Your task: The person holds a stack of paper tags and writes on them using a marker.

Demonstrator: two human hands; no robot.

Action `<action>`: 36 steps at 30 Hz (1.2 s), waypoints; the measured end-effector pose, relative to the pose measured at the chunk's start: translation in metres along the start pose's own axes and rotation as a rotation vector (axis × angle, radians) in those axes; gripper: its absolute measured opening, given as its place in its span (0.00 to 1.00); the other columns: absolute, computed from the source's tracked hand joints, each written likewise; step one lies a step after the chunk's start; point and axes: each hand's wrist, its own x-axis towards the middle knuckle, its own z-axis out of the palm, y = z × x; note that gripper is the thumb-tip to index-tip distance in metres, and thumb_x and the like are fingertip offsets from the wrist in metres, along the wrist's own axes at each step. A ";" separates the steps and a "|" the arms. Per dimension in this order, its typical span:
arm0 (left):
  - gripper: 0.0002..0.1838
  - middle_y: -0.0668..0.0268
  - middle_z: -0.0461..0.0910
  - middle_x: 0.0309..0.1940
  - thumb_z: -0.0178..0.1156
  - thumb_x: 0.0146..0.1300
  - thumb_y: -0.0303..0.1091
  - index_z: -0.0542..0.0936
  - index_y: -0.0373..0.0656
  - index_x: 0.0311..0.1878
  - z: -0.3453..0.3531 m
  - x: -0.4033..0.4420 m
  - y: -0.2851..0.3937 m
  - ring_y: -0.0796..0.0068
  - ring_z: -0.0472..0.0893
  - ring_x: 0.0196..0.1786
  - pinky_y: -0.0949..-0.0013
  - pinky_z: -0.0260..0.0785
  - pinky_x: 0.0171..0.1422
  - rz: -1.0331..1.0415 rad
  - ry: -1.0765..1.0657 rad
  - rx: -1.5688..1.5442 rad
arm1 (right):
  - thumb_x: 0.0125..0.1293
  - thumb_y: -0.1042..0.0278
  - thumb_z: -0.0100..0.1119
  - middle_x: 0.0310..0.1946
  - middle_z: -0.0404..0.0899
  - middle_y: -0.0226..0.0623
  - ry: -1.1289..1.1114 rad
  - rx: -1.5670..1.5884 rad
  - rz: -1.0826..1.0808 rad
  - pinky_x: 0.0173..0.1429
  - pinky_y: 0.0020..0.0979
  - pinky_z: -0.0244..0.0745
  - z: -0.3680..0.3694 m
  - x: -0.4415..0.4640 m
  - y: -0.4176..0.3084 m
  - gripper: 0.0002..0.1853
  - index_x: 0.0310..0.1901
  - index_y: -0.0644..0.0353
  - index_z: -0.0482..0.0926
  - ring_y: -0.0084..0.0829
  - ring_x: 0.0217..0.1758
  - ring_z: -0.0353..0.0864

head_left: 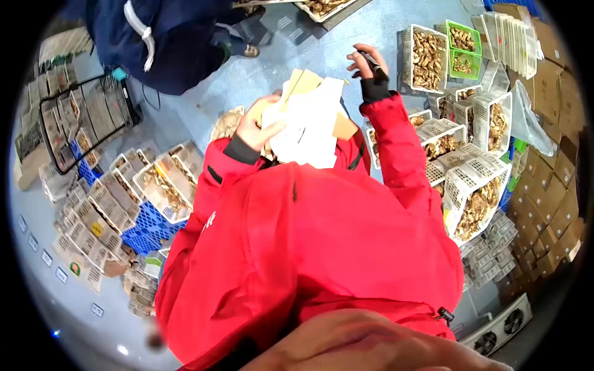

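My left hand (257, 125) is closed on the left edge of a stack of papers (303, 127), white sheets with yellowish and tan pieces among them, held in front of my red jacket. My right hand (369, 63) is raised to the right of the papers, apart from them. Its fingers curl around a dark, slim thing (373, 63) that looks like a marker pen; the fingers partly hide it. Black cuffs show at both wrists.
White crates of mushrooms (428, 59) stand at right, beside green baskets (463, 43) and stacked cardboard boxes (547, 198). More white crates (167, 188) sit on blue crates (148, 229) at left. A person in dark blue clothing (167, 37) is at upper left.
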 end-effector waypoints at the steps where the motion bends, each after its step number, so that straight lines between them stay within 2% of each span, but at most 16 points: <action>1: 0.24 0.65 0.75 0.47 0.62 0.54 0.24 0.69 0.37 0.56 -0.002 0.003 -0.007 0.79 0.73 0.50 0.74 0.66 0.55 -0.066 -0.014 -0.032 | 0.62 0.60 0.55 0.32 0.79 0.35 0.001 0.003 -0.020 0.29 0.22 0.70 -0.007 0.017 0.023 0.16 0.48 0.59 0.73 0.23 0.30 0.77; 7: 0.24 0.65 0.73 0.48 0.61 0.53 0.23 0.68 0.36 0.55 -0.003 0.053 -0.003 0.76 0.72 0.51 0.72 0.63 0.58 -0.187 0.005 -0.062 | 0.64 0.54 0.54 0.30 0.80 0.37 0.097 0.160 0.173 0.32 0.25 0.72 -0.018 0.109 0.127 0.18 0.50 0.55 0.75 0.25 0.29 0.78; 9: 0.25 0.65 0.73 0.48 0.61 0.53 0.23 0.68 0.36 0.56 0.003 0.078 -0.008 0.76 0.72 0.51 0.71 0.63 0.58 -0.180 -0.012 0.046 | 0.60 0.47 0.56 0.27 0.80 0.33 0.183 -0.114 0.192 0.38 0.29 0.72 -0.018 0.153 0.191 0.20 0.41 0.57 0.80 0.27 0.30 0.78; 10: 0.25 0.65 0.73 0.48 0.60 0.54 0.21 0.68 0.37 0.56 0.012 0.090 0.004 0.75 0.72 0.51 0.71 0.63 0.58 -0.391 0.027 -0.080 | 0.58 0.44 0.57 0.27 0.80 0.34 0.178 -0.097 0.224 0.40 0.30 0.72 -0.022 0.170 0.208 0.22 0.39 0.57 0.81 0.29 0.32 0.79; 11: 0.25 0.64 0.73 0.49 0.59 0.54 0.21 0.67 0.38 0.57 0.006 0.101 -0.008 0.72 0.73 0.52 0.70 0.64 0.58 -0.231 -0.061 0.153 | 0.56 0.40 0.57 0.27 0.80 0.35 0.173 -0.082 0.261 0.42 0.30 0.71 -0.023 0.182 0.212 0.25 0.37 0.57 0.81 0.30 0.33 0.79; 12: 0.26 0.64 0.73 0.49 0.59 0.54 0.21 0.66 0.38 0.58 0.013 0.109 -0.010 0.71 0.73 0.52 0.69 0.65 0.57 -0.286 -0.066 0.004 | 0.52 0.38 0.57 0.29 0.81 0.40 0.140 -0.223 0.410 0.44 0.33 0.71 -0.032 0.198 0.216 0.27 0.36 0.58 0.82 0.36 0.37 0.80; 16: 0.30 0.61 0.73 0.48 0.66 0.52 0.31 0.65 0.39 0.58 0.032 0.150 -0.004 0.70 0.74 0.51 0.66 0.67 0.55 -0.541 -0.087 -0.151 | 0.53 0.47 0.57 0.34 0.82 0.40 0.232 -0.373 0.340 0.47 0.36 0.72 -0.035 0.260 0.279 0.18 0.40 0.47 0.82 0.40 0.42 0.80; 17: 0.31 0.62 0.73 0.49 0.67 0.51 0.33 0.65 0.40 0.57 0.022 0.160 -0.004 0.71 0.74 0.50 0.66 0.67 0.55 -0.536 -0.213 0.223 | 0.54 0.49 0.57 0.34 0.82 0.39 0.250 -0.330 0.361 0.48 0.35 0.72 -0.035 0.268 0.273 0.16 0.41 0.45 0.82 0.39 0.42 0.80; 18: 0.30 0.62 0.72 0.50 0.67 0.51 0.33 0.66 0.40 0.56 0.022 0.169 -0.007 0.72 0.74 0.51 0.66 0.67 0.55 -0.563 -0.203 0.132 | 0.54 0.52 0.57 0.35 0.82 0.39 0.248 -0.252 0.306 0.48 0.35 0.72 -0.033 0.281 0.289 0.15 0.41 0.46 0.82 0.40 0.42 0.80; 20: 0.29 0.61 0.72 0.51 0.67 0.51 0.34 0.67 0.40 0.55 0.021 0.192 -0.018 0.73 0.73 0.52 0.66 0.66 0.56 -0.586 -0.205 -0.052 | 0.55 0.49 0.56 0.36 0.82 0.38 0.205 -0.331 0.415 0.48 0.35 0.72 -0.032 0.311 0.306 0.16 0.42 0.46 0.81 0.40 0.43 0.80; 24: 0.25 0.60 0.73 0.45 0.64 0.52 0.37 0.70 0.42 0.52 0.012 0.248 -0.037 0.70 0.74 0.49 0.65 0.66 0.53 -0.556 -0.280 0.057 | 0.55 0.45 0.53 0.36 0.81 0.40 0.192 -0.317 0.431 0.49 0.37 0.72 -0.022 0.351 0.351 0.19 0.42 0.47 0.81 0.41 0.43 0.79; 27: 0.21 0.58 0.75 0.41 0.59 0.55 0.39 0.72 0.45 0.52 0.013 0.353 -0.087 0.64 0.75 0.44 0.62 0.67 0.49 -0.402 -0.245 0.410 | 0.55 0.49 0.52 0.36 0.81 0.44 0.108 -0.388 0.475 0.49 0.39 0.71 -0.007 0.383 0.366 0.18 0.44 0.48 0.80 0.45 0.44 0.79; 30: 0.18 0.55 0.77 0.36 0.54 0.59 0.41 0.74 0.48 0.52 0.016 0.544 -0.226 0.59 0.76 0.40 0.60 0.68 0.44 -0.105 -0.179 1.019 | 0.53 0.52 0.54 0.36 0.80 0.46 0.243 -0.240 0.406 0.48 0.41 0.72 0.013 0.400 0.376 0.18 0.43 0.50 0.80 0.48 0.43 0.79; 33: 0.16 0.55 0.78 0.31 0.47 0.64 0.46 0.79 0.52 0.48 0.014 0.607 -0.276 0.58 0.76 0.37 0.61 0.67 0.41 -0.253 -0.059 0.960 | 0.54 0.53 0.54 0.37 0.80 0.48 0.229 -0.262 0.498 0.49 0.41 0.72 0.023 0.407 0.404 0.19 0.47 0.48 0.79 0.48 0.44 0.79; 34: 0.19 0.62 0.77 0.43 0.56 0.52 0.34 0.75 0.47 0.50 0.016 0.605 -0.259 0.58 0.75 0.44 0.58 0.70 0.48 0.320 -0.387 1.468 | 0.54 0.53 0.54 0.38 0.80 0.48 0.226 -0.295 0.547 0.50 0.41 0.72 0.026 0.406 0.411 0.20 0.48 0.48 0.78 0.48 0.44 0.79; 36: 0.32 0.60 0.79 0.45 0.63 0.51 0.39 0.67 0.53 0.62 0.014 0.596 -0.253 0.64 0.77 0.50 0.66 0.70 0.51 -0.148 -0.414 1.672 | 0.54 0.52 0.54 0.39 0.80 0.48 0.208 -0.343 0.640 0.52 0.42 0.73 0.029 0.403 0.414 0.22 0.51 0.47 0.76 0.48 0.45 0.79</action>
